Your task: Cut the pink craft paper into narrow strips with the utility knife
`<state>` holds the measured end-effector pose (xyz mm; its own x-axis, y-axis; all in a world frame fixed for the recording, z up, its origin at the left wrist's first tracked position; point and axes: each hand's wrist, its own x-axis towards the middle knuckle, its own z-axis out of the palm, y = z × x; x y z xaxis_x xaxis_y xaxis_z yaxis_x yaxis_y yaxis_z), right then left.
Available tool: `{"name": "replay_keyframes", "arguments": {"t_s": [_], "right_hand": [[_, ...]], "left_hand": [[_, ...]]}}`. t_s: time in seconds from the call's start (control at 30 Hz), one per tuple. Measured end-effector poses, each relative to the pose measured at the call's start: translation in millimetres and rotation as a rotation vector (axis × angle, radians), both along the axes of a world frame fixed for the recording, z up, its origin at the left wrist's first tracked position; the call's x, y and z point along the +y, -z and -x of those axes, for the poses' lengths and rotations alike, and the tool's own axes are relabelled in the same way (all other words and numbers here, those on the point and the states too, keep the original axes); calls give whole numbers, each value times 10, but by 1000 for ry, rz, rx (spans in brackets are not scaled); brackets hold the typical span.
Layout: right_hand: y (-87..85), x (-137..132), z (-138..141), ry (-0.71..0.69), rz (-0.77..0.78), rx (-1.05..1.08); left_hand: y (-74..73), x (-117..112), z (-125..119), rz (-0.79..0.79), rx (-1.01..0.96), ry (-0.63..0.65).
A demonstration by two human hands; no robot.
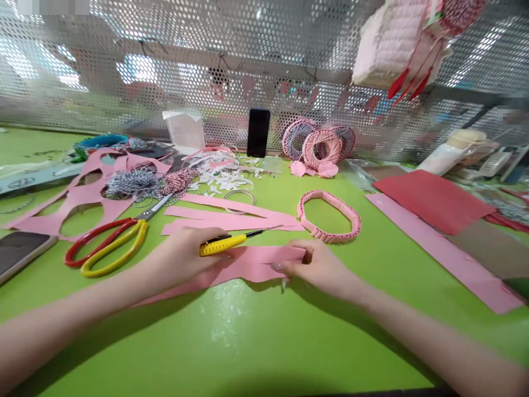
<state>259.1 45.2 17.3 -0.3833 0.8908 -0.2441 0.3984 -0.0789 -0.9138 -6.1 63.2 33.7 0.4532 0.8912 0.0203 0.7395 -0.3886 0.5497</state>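
Note:
My left hand (191, 255) is closed round a yellow-handled craft knife (223, 245), whose thin dark tip points right. Below the knife, its fingers also meet a pink paper strip (243, 271). With thumb and fingers, my right hand (320, 266) pinches the right end of that pink paper, which bends in a wave above the table. Further pink strips (202, 219) lie flat just behind my hands. Beyond my right hand stands a pink ring band (328, 216) with a ridged, red-and-pink edge. A metal ring (239, 202) lies partly under the strips.
Red-and-yellow-handled scissors (119, 240) lie left, beside cut-out pink sheets (78, 201) and twisted cord (132, 182). White paper scraps (223, 173), a black phone (258, 132) and wrapped rings (322, 148) stand or lie behind. Red card (433, 198) and a pink strip (446, 253) are right.

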Motion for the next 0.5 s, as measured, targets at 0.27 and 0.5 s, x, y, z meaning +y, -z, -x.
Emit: {"name": "replay_keyframes", "arguments": {"t_s": [0.27, 0.5], "right_hand": [[106, -43, -27, -2, 224, 90], [123, 7, -137, 25, 130, 1]], "left_hand": [[-216, 19, 116, -189, -105, -176], [-318, 124, 225, -110, -407, -456]]}}
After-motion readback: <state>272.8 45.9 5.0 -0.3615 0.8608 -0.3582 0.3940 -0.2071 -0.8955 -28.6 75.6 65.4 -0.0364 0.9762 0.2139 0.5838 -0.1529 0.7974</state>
